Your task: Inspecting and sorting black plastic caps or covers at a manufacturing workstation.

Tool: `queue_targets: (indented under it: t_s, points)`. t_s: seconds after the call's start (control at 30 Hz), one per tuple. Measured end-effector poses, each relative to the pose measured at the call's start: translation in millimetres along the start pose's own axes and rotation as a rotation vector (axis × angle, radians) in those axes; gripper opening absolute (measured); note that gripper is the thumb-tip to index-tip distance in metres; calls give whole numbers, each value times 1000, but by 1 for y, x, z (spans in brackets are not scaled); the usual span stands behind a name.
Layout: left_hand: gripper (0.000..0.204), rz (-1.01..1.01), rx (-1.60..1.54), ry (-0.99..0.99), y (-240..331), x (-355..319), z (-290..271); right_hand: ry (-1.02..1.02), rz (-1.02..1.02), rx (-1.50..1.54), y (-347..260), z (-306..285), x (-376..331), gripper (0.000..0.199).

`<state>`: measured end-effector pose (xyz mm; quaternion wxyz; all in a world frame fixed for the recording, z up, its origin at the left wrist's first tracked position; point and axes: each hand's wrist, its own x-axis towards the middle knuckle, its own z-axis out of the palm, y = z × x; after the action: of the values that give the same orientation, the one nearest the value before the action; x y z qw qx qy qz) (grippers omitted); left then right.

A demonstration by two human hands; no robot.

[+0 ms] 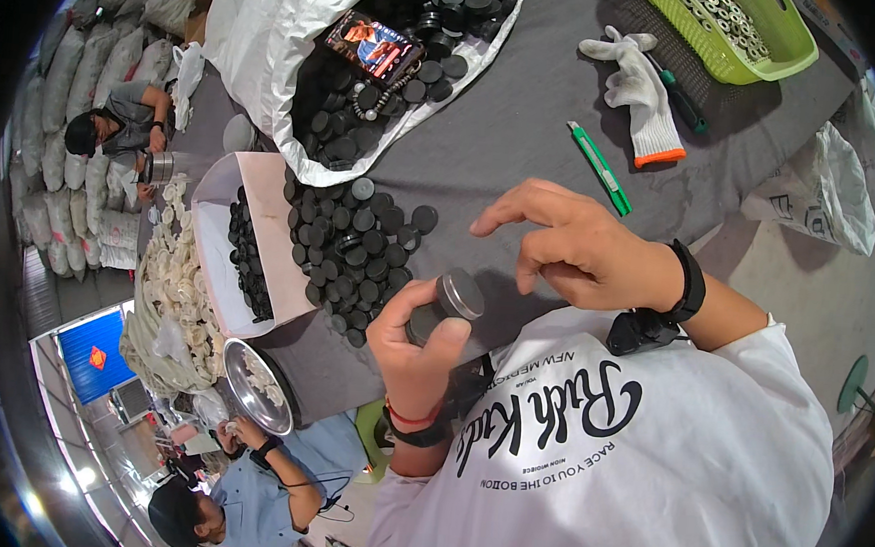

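In my left hand (414,357) is a round black disc (461,293) with a shiny rim, pinched between thumb and fingers. Another dark round piece shows behind the thumb; whether the two are joined I cannot tell. My right hand (599,248) hovers to the right of the disc, fingers apart and bent, with nothing in it. A heap of similar black discs (354,253) lies on the grey tabletop (527,119) just beyond my left hand. More of them spill from a white sack (256,47) at the far side.
A phone (373,47) and a beaded bracelet (378,101) rest on the discs in the sack. Right of it lie a green cutter (599,168), a glove (633,100), a screwdriver (681,96) and a green basket (741,66). Left are a box of black parts (248,252), a metal bowl (289,405) and two co-workers.
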<state>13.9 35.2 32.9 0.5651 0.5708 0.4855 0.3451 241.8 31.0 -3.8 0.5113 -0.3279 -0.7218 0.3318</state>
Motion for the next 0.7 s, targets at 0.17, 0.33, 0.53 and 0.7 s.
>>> queue_targets:
  t_s: [0.17,0.33,0.53,0.7]
  points:
    - [36,14,-28,-13,-1,0,2,34,28,35,-1,2,-2,24]
    - [36,10,-41,-16,-1,0,2,26,118,76,-8,1,1,30]
    - [38,132,87,16,-3,1,1,-57,-52,-99,1,4,-1,31]
    - [34,29,-5,-27,2,-1,2,-58,-1,-57,1,1,-2,27]
